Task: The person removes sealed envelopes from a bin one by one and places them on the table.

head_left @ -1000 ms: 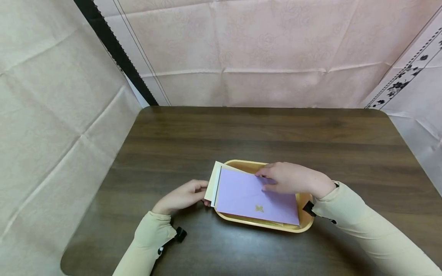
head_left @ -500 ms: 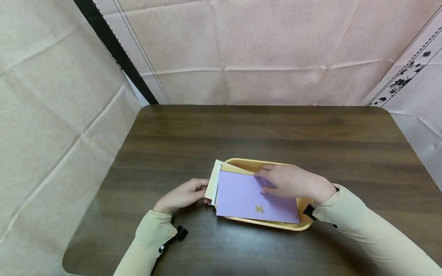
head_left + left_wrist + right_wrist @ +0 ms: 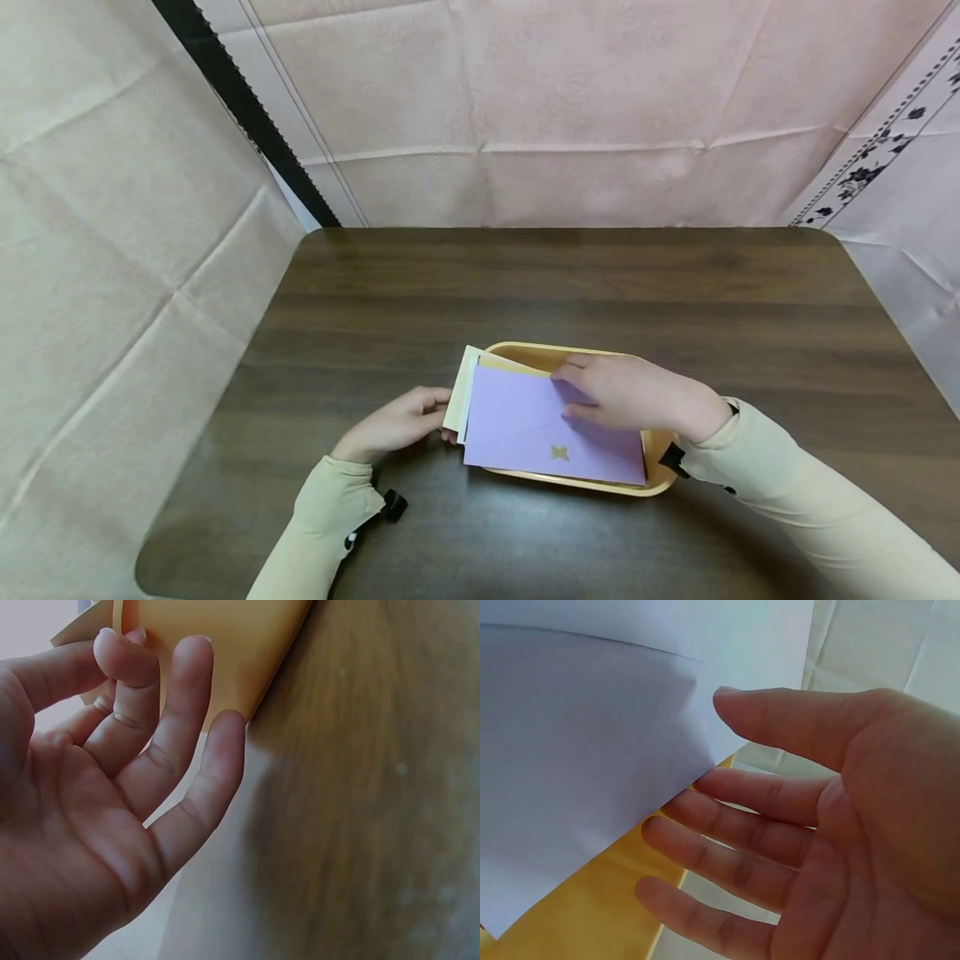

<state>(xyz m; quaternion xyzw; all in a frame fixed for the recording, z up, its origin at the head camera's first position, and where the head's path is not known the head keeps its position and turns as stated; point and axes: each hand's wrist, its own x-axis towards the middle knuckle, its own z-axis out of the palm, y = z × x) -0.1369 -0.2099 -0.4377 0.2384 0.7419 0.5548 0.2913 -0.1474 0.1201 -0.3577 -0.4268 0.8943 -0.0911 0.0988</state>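
Observation:
In the head view, a purple envelope (image 3: 517,417) with a gold butterfly mark lies on top of a stack in a yellow tray (image 3: 630,490). Beneath it show the edges of a yellow envelope (image 3: 498,363), a pale blue one (image 3: 465,404) and a cream one (image 3: 456,400). My left hand (image 3: 393,425) pinches the cream envelope's left edge; its lower fingers curl beside the tray. My right hand (image 3: 626,390) holds the purple envelope near its far edge, thumb on the upper face and fingertips at the edge. In the right wrist view, the lower fingers (image 3: 705,922) are spread over the tray.
A dark wooden table (image 3: 555,275) with rounded corners lies under everything. Pale creased cloth (image 3: 585,100) hangs behind and at the sides. A black camera mount (image 3: 393,505) sits at the left wrist.
The purple envelope has shifted slightly left and toward the front with my right hand, so more of the yellow envelope shows behind it. My left hand has hardly moved.

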